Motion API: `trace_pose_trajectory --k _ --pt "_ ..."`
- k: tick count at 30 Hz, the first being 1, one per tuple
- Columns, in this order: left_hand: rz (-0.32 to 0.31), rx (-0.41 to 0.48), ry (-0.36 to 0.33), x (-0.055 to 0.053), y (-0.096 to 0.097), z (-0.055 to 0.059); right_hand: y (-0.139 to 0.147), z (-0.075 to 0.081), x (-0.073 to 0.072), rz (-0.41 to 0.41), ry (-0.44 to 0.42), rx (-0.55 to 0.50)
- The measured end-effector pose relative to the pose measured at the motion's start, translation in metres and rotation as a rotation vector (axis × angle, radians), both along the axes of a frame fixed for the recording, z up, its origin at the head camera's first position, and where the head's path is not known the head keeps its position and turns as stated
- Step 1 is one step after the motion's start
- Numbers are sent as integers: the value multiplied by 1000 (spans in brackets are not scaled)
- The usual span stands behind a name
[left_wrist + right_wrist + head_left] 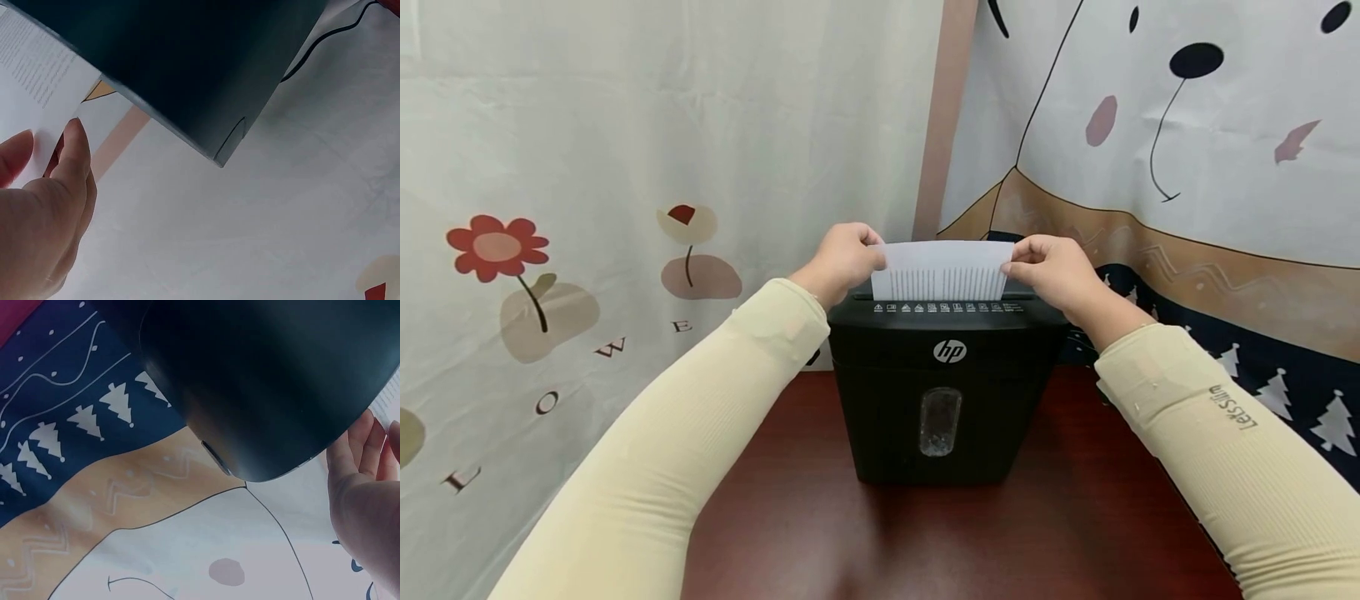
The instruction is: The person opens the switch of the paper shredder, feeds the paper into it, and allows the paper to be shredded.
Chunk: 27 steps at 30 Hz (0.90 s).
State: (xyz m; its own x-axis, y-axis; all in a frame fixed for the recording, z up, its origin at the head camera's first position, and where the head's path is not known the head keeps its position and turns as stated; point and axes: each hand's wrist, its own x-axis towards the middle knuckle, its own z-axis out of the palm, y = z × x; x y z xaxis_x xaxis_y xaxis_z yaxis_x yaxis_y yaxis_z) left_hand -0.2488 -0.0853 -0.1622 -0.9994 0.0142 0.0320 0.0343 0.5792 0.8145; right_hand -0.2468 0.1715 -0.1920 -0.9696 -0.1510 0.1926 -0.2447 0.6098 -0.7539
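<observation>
A black HP paper shredder (880,400) stands upright on the table, with a small window in its front. A white sheet of paper (943,255) with printed lines stands upright at the slot on its top; its lower edge is hidden there. My left hand (844,262) pinches the sheet's left edge between thumb and fingers. At the opposite edge, my right hand (1051,271) pinches it the same way. In the left wrist view, the printed paper (40,69) lies by the left thumb and fingers. The right wrist view shows only a strip of paper (389,403) beside the fingers.
The dark red table (775,525) extends under and in front of the shredder. A pale curtain (737,125) hangs behind and to the left. A patterned cloth (1150,225) with a bear face and trees hangs at the right. A black cord (322,37) runs behind the shredder.
</observation>
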Motion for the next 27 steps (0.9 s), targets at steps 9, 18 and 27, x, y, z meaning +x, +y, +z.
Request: trace_pose_trajectory --k 9,18,27 --pt "-14 -39 -14 0 -3 -3 -1 -1 0 5 -23 22" --pt "-28 5 -25 -1 -2 -4 0 -2 1 3 -13 33" --pt "-33 0 3 0 -2 -4 0 -3 0 -6 15 47"
